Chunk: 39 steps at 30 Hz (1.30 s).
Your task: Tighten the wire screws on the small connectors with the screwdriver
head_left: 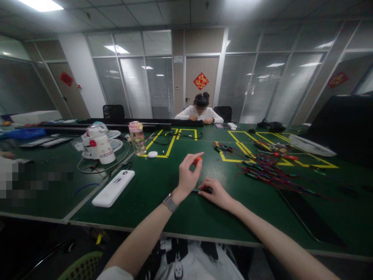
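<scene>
My left hand (189, 173), with a grey watch on its wrist, is raised above the green table, fingers closed round an upright screwdriver with an orange handle top (197, 159). Most of the tool is hidden by the hand. My right hand (214, 191) rests low on the tabletop, its fingers pinching a small green circuit board (196, 190). Only one end of the board shows, directly below my left hand. Whether the screwdriver's tip touches the board cannot be made out.
To the right lies a heap of circuit boards with red and black wires (262, 171), near a dark flat panel (309, 214). On the left are a white power bank (114, 188), a pink-lidded bottle (136, 138) and a white bottle (101, 144). A person (199, 111) sits opposite.
</scene>
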### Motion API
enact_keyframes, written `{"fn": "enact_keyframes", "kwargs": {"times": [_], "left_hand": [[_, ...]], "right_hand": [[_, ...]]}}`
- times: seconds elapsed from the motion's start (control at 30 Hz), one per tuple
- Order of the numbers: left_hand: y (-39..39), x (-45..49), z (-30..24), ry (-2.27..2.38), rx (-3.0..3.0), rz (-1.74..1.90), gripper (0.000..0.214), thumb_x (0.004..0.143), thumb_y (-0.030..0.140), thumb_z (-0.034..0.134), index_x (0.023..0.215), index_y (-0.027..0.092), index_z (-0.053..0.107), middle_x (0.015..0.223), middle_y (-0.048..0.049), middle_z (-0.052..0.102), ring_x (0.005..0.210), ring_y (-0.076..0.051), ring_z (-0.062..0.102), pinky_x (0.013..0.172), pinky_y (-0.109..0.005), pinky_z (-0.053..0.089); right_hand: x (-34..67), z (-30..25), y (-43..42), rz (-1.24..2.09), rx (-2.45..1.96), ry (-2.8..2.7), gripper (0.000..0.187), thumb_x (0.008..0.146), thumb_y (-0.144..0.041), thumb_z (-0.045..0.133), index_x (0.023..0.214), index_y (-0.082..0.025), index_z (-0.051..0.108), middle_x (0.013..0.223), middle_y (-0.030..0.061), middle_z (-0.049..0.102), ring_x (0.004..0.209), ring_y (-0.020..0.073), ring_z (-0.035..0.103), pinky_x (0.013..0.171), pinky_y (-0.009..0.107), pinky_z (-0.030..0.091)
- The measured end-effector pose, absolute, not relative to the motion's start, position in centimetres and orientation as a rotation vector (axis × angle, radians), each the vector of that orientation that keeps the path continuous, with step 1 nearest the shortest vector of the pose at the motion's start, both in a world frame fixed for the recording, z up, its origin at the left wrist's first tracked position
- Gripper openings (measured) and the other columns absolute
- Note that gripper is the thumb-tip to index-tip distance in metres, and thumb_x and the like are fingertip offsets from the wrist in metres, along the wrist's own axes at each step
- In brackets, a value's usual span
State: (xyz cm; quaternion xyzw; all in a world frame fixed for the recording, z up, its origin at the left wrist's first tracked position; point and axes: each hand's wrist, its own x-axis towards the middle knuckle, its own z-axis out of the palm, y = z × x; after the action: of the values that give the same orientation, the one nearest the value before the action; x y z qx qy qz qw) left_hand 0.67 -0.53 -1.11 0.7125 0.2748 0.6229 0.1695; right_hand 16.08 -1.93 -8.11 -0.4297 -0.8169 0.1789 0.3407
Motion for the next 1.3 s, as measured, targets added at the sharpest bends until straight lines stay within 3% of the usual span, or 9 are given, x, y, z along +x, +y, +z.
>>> {"fn": "enact_keyframes", "kwargs": {"times": [0.13,0.37,0.57,0.67,0.87,0.97,1.13,1.3], "left_hand": [[-0.62,0.59,-0.9,0.81,2.049,1.783,0.02,0.09,0.025,0.055,0.106,0.02,0.066,0.086,-0.0018,0.058,0.079,-0.013,0.056,0.074,-0.024,0.045],[-0.55,0.41,-0.75,0.696,2.022,1.717,0.03,0.096,0.021,0.041,0.119,0.021,0.06,0.108,-0.0066,0.064,0.098,-0.016,0.06,0.087,-0.03,0.047],[-0.73,0.78,-0.84,0.746,2.093,1.826,0.018,0.087,0.023,0.059,0.103,0.022,0.067,0.086,-0.0022,0.057,0.079,-0.014,0.056,0.074,-0.027,0.047],[-0.78,0.79,-0.86,0.787,2.071,1.858,0.015,0.084,0.026,0.064,0.098,0.022,0.069,0.085,-0.0013,0.053,0.079,-0.013,0.055,0.074,-0.026,0.047],[-0.58,0.45,-0.82,0.716,2.037,1.744,0.03,0.096,0.022,0.039,0.113,0.022,0.064,0.111,-0.0063,0.062,0.103,-0.017,0.058,0.09,-0.031,0.046],[-0.43,0.43,-0.98,0.698,1.982,1.714,0.031,0.097,0.023,0.038,0.118,0.021,0.061,0.116,-0.0077,0.063,0.101,-0.018,0.061,0.088,-0.032,0.049],[-0.57,0.53,-0.92,0.72,2.021,1.779,0.025,0.092,0.022,0.048,0.11,0.021,0.064,0.099,-0.0059,0.065,0.089,-0.016,0.062,0.081,-0.029,0.05],[-0.68,0.52,-0.73,0.821,2.07,1.869,0.016,0.085,0.024,0.061,0.099,0.022,0.069,0.086,-0.002,0.056,0.08,-0.014,0.057,0.076,-0.027,0.047]], "right_hand": [[16.07,-8.1,-1.98,0.476,-1.113,-2.126,0.006,0.078,-0.017,0.067,0.084,-0.016,0.07,0.08,0.0036,0.06,0.074,0.0165,0.058,0.069,0.028,0.047],[15.94,-8.19,-1.67,0.511,-1.122,-2.109,0.007,0.077,-0.017,0.068,0.084,-0.017,0.071,0.081,0.0035,0.061,0.072,0.0155,0.059,0.068,0.027,0.048],[15.85,-8.48,-1.36,0.564,-1.131,-2.053,0.011,0.074,-0.017,0.071,0.084,-0.017,0.071,0.079,0.0027,0.062,0.07,0.0153,0.059,0.066,0.027,0.048],[15.85,-8.51,-1.28,0.601,-1.156,-2.029,0.01,0.073,-0.018,0.072,0.082,-0.017,0.072,0.079,0.0032,0.064,0.071,0.0155,0.059,0.067,0.027,0.048],[15.62,-8.38,-1.19,0.666,-1.205,-1.97,0.012,0.068,-0.02,0.076,0.079,-0.015,0.072,0.078,0.003,0.064,0.071,0.0157,0.059,0.067,0.027,0.048],[15.46,-8.32,-1.17,0.668,-1.232,-1.963,0.013,0.067,-0.021,0.077,0.079,-0.015,0.073,0.077,0.0029,0.065,0.071,0.0162,0.06,0.068,0.028,0.048],[15.27,-8.23,-1.23,0.655,-1.261,-1.932,0.011,0.066,-0.021,0.077,0.075,-0.016,0.073,0.073,0.0019,0.064,0.07,0.0159,0.059,0.066,0.027,0.047],[15.25,-8.3,-1.2,0.649,-1.254,-1.926,0.009,0.066,-0.021,0.077,0.073,-0.016,0.073,0.072,0.0019,0.063,0.069,0.016,0.059,0.065,0.027,0.046]]}}
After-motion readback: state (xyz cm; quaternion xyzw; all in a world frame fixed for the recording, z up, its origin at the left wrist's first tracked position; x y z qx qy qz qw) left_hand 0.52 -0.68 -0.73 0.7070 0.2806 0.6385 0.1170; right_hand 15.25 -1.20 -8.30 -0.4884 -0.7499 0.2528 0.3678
